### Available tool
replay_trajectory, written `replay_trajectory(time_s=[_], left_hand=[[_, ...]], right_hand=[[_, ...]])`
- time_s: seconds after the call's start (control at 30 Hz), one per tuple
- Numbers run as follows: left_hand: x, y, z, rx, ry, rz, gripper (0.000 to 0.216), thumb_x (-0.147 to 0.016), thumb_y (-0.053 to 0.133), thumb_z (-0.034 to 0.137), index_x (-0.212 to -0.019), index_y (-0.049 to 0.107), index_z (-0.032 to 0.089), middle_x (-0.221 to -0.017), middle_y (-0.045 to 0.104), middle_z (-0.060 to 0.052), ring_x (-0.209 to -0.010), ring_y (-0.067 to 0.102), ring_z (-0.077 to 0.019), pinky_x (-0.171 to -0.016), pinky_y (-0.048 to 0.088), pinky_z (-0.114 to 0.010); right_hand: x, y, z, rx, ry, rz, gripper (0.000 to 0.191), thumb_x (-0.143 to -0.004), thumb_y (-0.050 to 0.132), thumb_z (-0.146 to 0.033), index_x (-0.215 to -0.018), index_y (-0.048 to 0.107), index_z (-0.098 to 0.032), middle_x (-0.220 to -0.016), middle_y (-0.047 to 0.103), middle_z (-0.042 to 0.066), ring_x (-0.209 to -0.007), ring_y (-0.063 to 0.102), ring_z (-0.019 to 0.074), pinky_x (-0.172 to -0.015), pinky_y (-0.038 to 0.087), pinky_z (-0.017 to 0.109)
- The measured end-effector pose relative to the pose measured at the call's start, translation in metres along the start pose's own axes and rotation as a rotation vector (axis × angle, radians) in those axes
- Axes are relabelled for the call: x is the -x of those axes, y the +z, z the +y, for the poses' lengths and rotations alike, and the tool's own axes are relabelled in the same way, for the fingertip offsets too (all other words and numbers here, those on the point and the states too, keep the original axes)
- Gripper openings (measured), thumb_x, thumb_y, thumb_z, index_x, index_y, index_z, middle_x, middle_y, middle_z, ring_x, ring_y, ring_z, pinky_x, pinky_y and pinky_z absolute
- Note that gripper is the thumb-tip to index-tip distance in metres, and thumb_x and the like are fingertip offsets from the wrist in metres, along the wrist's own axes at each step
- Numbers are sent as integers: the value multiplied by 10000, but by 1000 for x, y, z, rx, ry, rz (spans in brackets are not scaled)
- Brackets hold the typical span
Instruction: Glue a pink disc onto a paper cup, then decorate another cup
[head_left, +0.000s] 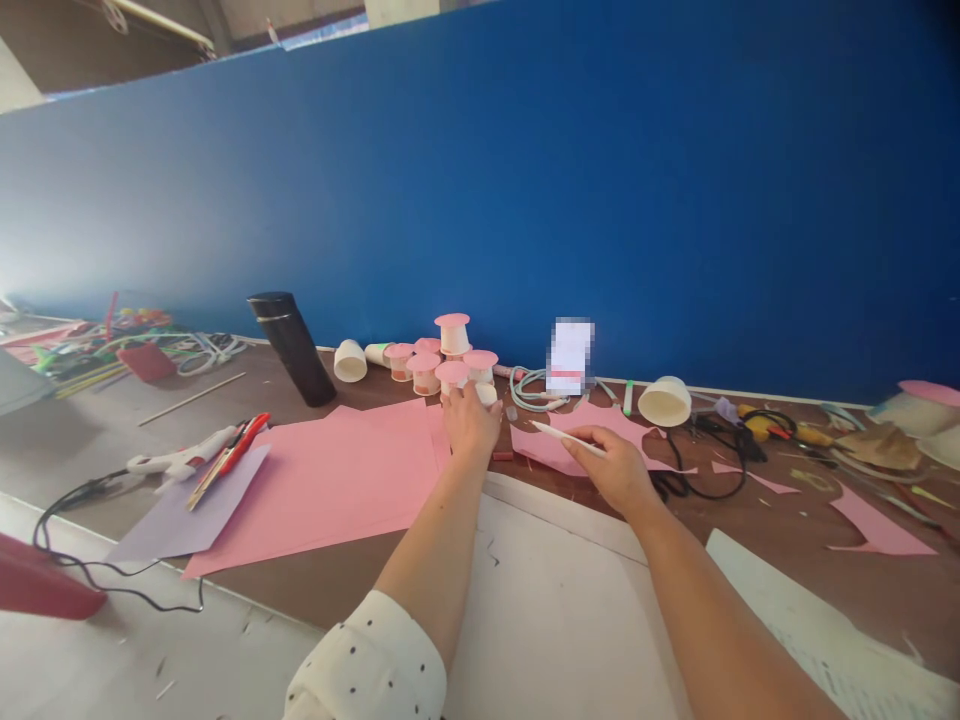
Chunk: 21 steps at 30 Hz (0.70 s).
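Observation:
My left hand (pixel 472 425) is closed around a small white paper cup (pixel 487 392), partly hidden by my fingers. In my right hand (pixel 619 468) a slim white pen (pixel 568 438) is pinched, its tip pointing left toward that cup. Just beyond my left hand stand several paper cups with pink paper discs on top, one raised above the others (pixel 454 337). Cut pink paper scraps (pixel 551 455) lie beneath and beside the pen. A stack of pink sheets (pixel 352 480) spreads to the left of my left hand.
Toward the left are a black flask (pixel 294 350), a white glue gun (pixel 184 455) and a red cutter (pixel 232 455). A lit phone (pixel 570 358) leans near the blue partition (pixel 525 180). Loose cups, including one on its side (pixel 665 402), and black cables (pixel 709 485) lie about.

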<state>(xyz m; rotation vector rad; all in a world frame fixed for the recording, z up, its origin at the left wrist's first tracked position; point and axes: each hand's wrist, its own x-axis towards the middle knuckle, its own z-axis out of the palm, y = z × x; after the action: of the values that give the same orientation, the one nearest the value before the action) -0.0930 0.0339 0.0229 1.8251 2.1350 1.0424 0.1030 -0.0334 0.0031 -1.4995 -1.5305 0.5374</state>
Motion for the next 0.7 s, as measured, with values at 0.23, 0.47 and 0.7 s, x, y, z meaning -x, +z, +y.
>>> replay_trajectory(time_s=[0.23,0.47,0.7], left_hand=[[-1,-9,-7,875,54,-257,513,-810,538,319,-1297,428,201,-1292,544,-89,-1155,521,-215,-922,444,-327],[6,-13,-9,1175,208,-582,628,-708,637,350,-1290,455,197,-1328,512,-107,-1198,494,-250,-951,441,-355],[16,-20,-5,1224,230,-787,646,-651,663,294,-1265,481,207,-1338,503,-111,-1141,517,-273,-867,475,-353]], right_hand=[[-10,-4,7,-629,275,129,367,-715,653,-539,-881,666,-212,-618,515,-27,-499,418,82,-423,346,220],[-10,-10,-3,-1119,347,7,251,-711,716,-350,-897,621,-210,-719,486,-31,-579,451,65,-472,422,184],[-3,-10,-18,-1057,513,-196,309,-734,695,-432,-827,563,-169,-521,222,-109,-411,167,26,-314,161,132]])
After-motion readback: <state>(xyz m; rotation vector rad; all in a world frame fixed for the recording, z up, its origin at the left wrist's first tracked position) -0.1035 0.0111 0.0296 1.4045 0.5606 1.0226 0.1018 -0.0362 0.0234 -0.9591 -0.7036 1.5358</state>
